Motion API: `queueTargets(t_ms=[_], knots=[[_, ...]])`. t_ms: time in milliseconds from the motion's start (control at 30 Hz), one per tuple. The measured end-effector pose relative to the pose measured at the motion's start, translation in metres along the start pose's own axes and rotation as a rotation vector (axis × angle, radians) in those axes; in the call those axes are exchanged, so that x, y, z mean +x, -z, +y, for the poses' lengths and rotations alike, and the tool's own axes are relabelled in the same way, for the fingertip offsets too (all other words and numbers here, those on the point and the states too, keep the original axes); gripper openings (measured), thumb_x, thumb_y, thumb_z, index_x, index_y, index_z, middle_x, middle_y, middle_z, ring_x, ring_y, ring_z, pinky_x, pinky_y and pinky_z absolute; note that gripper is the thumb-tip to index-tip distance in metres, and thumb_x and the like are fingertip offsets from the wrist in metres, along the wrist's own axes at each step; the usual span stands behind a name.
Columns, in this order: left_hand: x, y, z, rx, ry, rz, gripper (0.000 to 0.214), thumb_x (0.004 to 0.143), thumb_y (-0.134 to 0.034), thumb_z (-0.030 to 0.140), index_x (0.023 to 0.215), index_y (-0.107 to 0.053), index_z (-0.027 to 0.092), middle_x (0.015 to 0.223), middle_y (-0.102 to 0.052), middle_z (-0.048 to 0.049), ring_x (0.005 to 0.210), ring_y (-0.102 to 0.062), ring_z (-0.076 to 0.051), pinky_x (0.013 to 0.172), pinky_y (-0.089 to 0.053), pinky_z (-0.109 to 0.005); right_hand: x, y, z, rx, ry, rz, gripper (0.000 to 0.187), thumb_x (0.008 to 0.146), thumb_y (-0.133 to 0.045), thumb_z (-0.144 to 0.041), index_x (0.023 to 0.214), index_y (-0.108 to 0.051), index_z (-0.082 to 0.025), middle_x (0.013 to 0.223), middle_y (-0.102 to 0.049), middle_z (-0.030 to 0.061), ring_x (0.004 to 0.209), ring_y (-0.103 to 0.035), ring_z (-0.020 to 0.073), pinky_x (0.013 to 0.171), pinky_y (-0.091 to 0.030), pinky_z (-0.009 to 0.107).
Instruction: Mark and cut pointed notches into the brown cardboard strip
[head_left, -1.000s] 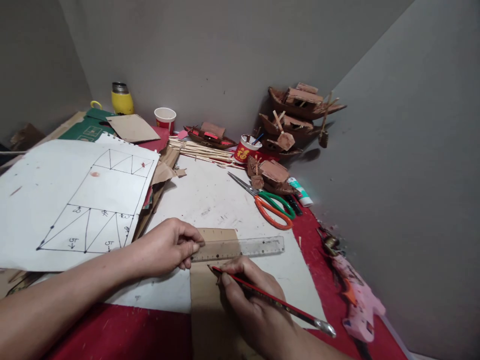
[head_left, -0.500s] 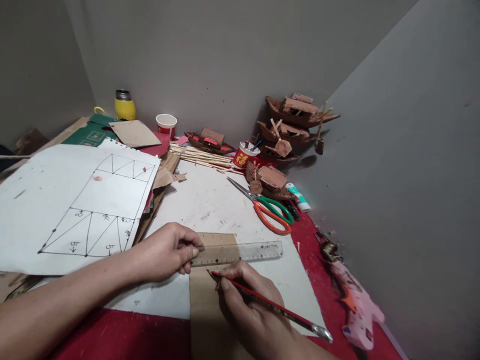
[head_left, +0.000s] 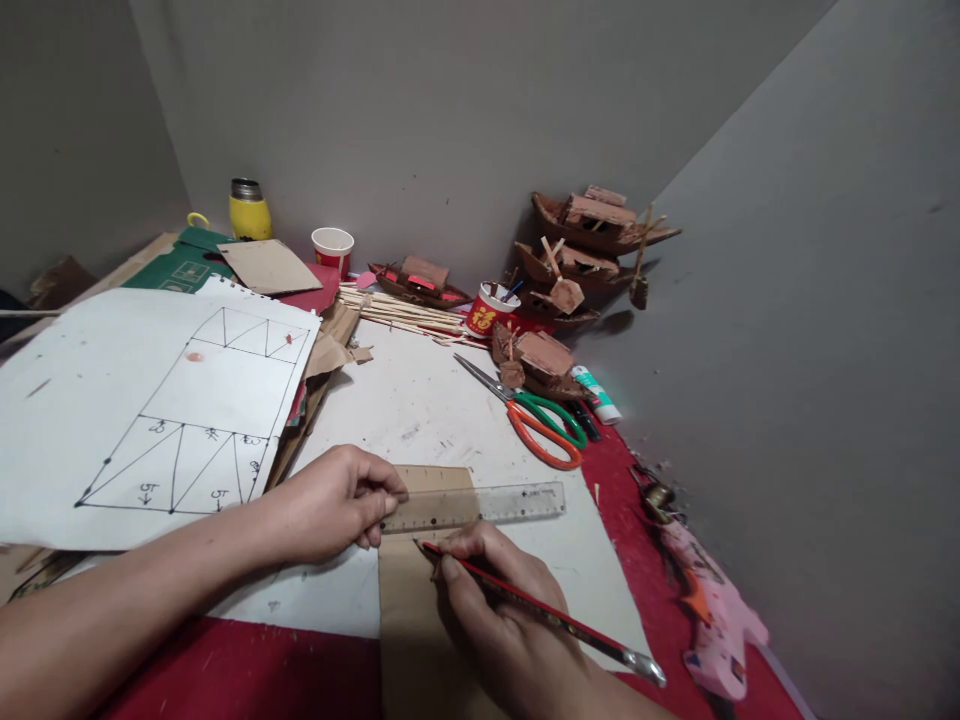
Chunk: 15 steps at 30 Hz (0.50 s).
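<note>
A clear plastic ruler lies across a strip of brown cardboard, its right end reaching past the cardboard onto white paper. My left hand is closed on the ruler's left end, fingers curled and thumb pressed down. In my right hand is a red and black pencil, pinched near its point, the silver end slanting to the lower right. The pencil tip is just below the ruler's near edge, over the cardboard. Short tick marks show along the cardboard's far edge. My right hand hides part of the strip.
Left lies a sheet with a line drawing. Scissors rest beyond the ruler. Model boats, a paper cup and thin wooden sticks stand behind. A pink glue gun is at the right, near the wall.
</note>
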<state>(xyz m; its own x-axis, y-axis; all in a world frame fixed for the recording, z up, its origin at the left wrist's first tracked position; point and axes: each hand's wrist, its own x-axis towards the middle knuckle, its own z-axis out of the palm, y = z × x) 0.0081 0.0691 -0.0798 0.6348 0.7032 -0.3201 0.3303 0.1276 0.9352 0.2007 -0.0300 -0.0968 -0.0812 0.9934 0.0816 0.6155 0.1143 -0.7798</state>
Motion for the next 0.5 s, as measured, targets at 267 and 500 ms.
queueTargets(t_ms=[267, 500], knots=[[0.0004, -0.0005, 0.0007, -0.009, 0.01, 0.01, 0.021, 0.083, -0.058, 0.031, 0.089, -0.065, 0.013, 0.051, -0.057, 0.0031, 0.05, -0.057, -0.014, 0.052, -0.042, -0.025, 0.002, 0.0021, -0.0034, -0.022, 0.051, 0.014, 0.011, 0.09, -0.048, -0.022, 0.08, -0.054, -0.023, 0.065, -0.06, -0.0022, 0.059, -0.06, 0.0152, 0.051, -0.043, 0.023], [0.0005, -0.0003, -0.0014, 0.001, -0.002, 0.003, 0.019, 0.084, -0.055, 0.027, 0.09, -0.065, 0.012, 0.051, -0.056, 0.0033, 0.05, -0.056, -0.013, 0.052, -0.041, -0.024, -0.0003, 0.0014, 0.0012, 0.014, 0.048, 0.018, 0.011, 0.09, -0.05, -0.023, 0.08, -0.056, -0.023, 0.063, -0.058, -0.0031, 0.058, -0.059, 0.0153, 0.056, -0.046, 0.025]])
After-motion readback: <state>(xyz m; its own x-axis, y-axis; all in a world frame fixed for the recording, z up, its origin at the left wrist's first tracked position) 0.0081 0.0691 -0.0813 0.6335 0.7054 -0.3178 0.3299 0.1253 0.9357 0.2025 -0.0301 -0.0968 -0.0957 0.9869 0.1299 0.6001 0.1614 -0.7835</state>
